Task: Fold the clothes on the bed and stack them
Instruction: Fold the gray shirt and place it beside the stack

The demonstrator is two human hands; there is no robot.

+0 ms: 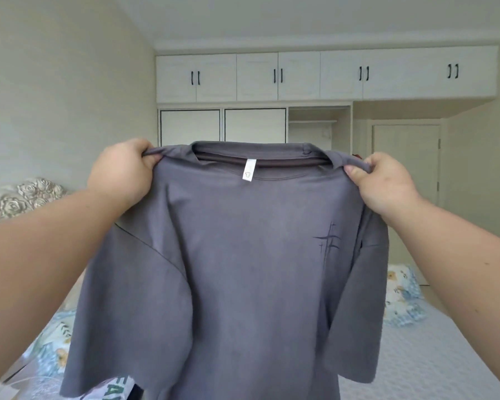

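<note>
Hands held up a grey T-shirt [251, 255] in the air, above the bed [433, 356], so that it hung open and flat toward the camera. The left hand [122, 171] pinched the left shoulder seam beside the collar, with the fingers curled round a small fold of cloth. The right hand [384, 183] had the same kind of grip on the right shoulder seam, thumb in front and fingers closed on the fabric. Both sleeves hung down freely at the sides. A white label [248, 170] showed inside the collar, and a dark thin mark [328, 241] was printed on the chest at the right part of the view.

Under the shirt, the bed carried a pale quilted cover. A flowered pillow [401, 295] lay on it at the right, behind the shirt, and more flowered cloth [52, 342] lay at the left. At the lower edge, a piece of cloth with green letters [110, 388] was partly hidden by the shirt.

At the far wall stood a white wardrobe [254, 125]. Its upper cabinets [326, 75] were closed, each door with a black handle. Below them, one compartment [315, 128] stood without a door; I could not tell what was inside it. A headboard [18, 197] with rose shapes was at the left wall.
</note>
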